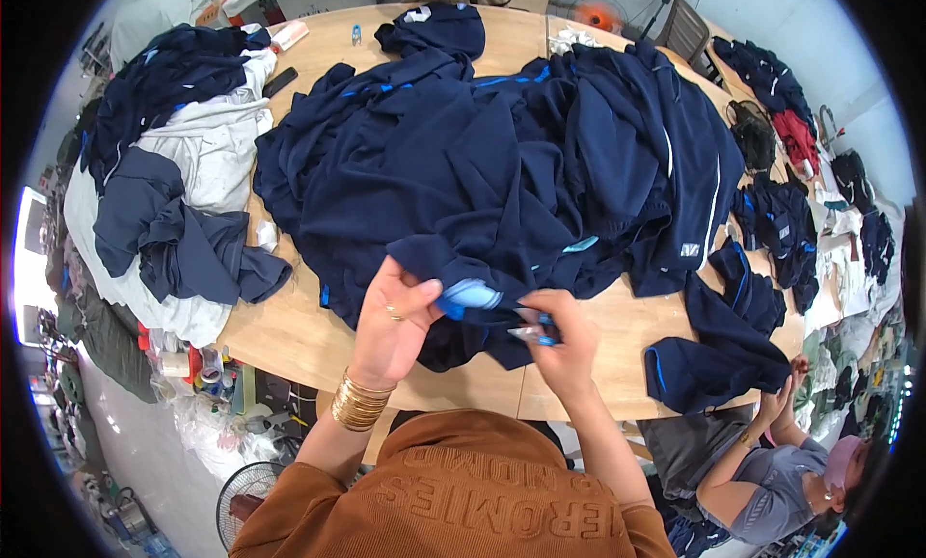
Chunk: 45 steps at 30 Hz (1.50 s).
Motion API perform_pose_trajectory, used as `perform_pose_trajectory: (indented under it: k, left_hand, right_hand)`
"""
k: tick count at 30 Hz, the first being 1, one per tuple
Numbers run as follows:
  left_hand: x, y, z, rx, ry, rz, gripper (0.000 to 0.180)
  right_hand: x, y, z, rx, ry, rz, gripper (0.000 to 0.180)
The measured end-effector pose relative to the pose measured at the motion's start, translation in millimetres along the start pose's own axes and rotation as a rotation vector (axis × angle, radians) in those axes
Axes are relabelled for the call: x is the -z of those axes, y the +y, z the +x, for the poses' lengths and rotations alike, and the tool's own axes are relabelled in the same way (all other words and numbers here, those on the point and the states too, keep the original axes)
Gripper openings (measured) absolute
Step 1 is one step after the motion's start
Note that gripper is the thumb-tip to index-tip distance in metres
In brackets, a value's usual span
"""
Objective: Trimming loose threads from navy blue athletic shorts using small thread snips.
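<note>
My left hand (395,317) pinches the edge of a navy garment (424,256) near the front of the table. A light blue patch (471,295) on the garment faces up beside my thumb. In my right hand (567,338) is a small pair of thread snips (531,335) with blue on the handles and pale metal blades. The blades point left, close to the garment's edge. Whether they touch the cloth I cannot tell. Beyond both hands a large heap of navy garments (415,163), some with white piping or blue trim, spreads over the table.
The wooden table (588,331) has grey and white cloth (207,153) piled at its left. A dark phone (280,82) and a small blue item (356,35) lie farther back. At the right sits a co-worker (772,481), near a navy garment (709,370). A fan (249,495) stands lower left.
</note>
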<state>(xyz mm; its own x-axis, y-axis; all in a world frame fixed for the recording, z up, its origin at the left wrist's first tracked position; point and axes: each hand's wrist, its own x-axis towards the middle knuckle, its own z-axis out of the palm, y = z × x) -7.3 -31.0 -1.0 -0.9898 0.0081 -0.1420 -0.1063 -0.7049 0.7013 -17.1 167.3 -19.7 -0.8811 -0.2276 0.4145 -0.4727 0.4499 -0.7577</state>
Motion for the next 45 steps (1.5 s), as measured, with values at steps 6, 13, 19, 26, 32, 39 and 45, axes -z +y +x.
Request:
perform_pose_trajectory:
  k: [6, 13, 19, 26, 32, 39, 45]
  left_hand:
    - [43, 1, -19, 0.240, 0.136, -0.044, 0.028]
    - [99, -18, -43, 0.519, -0.069, 1.083, 0.034]
    - [78, -23, -31, 0.039, -0.005, 1.725, 0.022]
    - [51, -43, -26, -0.293, 0.144, 1.182, 0.016]
    - [76, -2, -19, -0.178, 0.097, 0.718, 0.014]
    - [71, 14, 48, -0.388, 0.189, 0.926, 0.014]
    - [65, 0, 41, -0.761, 0.216, 1.517, 0.021]
  right_hand:
    - [37, -1, 2, -0.046, -0.474, 0.068, 0.023]
    - [46, 40, -43, -0.324, -0.747, -0.156, 0.018]
    - [14, 52, -31, -0.342, -0.482, -0.362, 0.020]
    - [-38, 94, -65, -0.234, -0.182, -0.262, 0.029]
    - [23, 63, 6, -0.928, 0.003, 0.665, 0.020]
    - [16, 85, 85, -0.247, 0.182, -0.400, 0.025]
    - [5, 70, 46, -0.162, 0.241, -0.203, 0.018]
